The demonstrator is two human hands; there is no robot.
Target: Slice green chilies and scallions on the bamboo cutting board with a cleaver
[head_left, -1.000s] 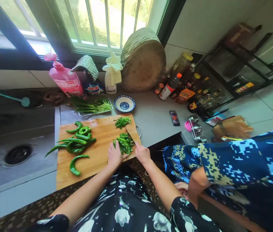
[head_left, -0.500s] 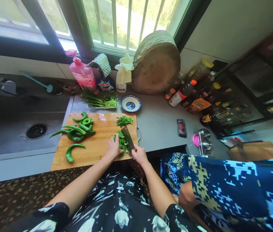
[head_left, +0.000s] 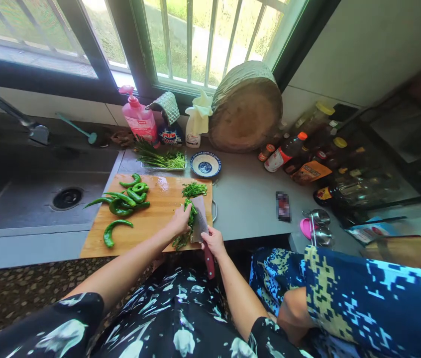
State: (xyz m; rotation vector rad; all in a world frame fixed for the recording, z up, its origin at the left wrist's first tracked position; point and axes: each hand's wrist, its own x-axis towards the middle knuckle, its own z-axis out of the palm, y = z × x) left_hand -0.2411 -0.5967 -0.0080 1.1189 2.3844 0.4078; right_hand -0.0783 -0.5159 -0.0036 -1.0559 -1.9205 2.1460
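Several whole green peppers (head_left: pixel 123 201) heaped on the left half of the wooden cutting board (head_left: pixel 151 226), one more lying apart nearer the front edge. Further right, left hand (head_left: pixel 179 222) pressed down with closed fingers on a bunch of pepper strips (head_left: pixel 186 226). Just beside it, cleaver (head_left: pixel 200 223) blade against the bunch, red handle clamped in the right hand (head_left: pixel 213 242). Small pile of chopped pepper (head_left: pixel 194 189) behind the blade, blue-patterned dish (head_left: pixel 205 164) beyond on the counter. Far right, a co-worker's camouflage sleeve (head_left: pixel 348 293).
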